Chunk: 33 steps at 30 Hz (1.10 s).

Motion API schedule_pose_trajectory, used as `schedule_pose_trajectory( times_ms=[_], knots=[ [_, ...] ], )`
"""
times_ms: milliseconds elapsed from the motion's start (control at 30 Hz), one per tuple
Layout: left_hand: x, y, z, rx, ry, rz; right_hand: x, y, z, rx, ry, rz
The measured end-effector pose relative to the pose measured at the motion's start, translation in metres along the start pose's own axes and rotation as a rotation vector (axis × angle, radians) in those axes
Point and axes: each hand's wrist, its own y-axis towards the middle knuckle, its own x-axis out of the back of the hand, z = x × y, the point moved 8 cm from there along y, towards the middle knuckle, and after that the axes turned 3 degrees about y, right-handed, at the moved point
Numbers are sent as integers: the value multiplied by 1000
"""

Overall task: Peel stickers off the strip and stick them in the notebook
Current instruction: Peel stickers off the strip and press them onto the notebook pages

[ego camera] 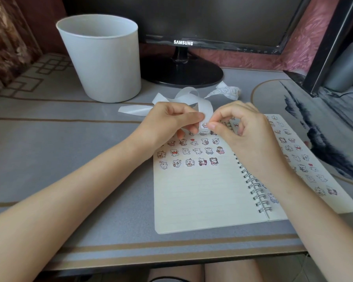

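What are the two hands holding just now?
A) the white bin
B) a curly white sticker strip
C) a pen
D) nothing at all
B: the left hand and the right hand both pinch the strip between them, above the open notebook.

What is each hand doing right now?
Left hand: closed, pinching the sticker strip.
Right hand: closed, pinching a sticker on that strip.
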Motion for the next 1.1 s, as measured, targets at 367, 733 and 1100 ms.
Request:
schedule_pose_trajectory(
  times_ms=[367,733,1100],
  knots=[
    [3,0,5,52,30,-37,13,-11,-14,-269,235,155],
    [3,0,7,71,45,-37,10,-28,-28,-386,182,293],
    [3,1,8,76,78,-32,7,-27,-28,-310,71,283]
  ],
)
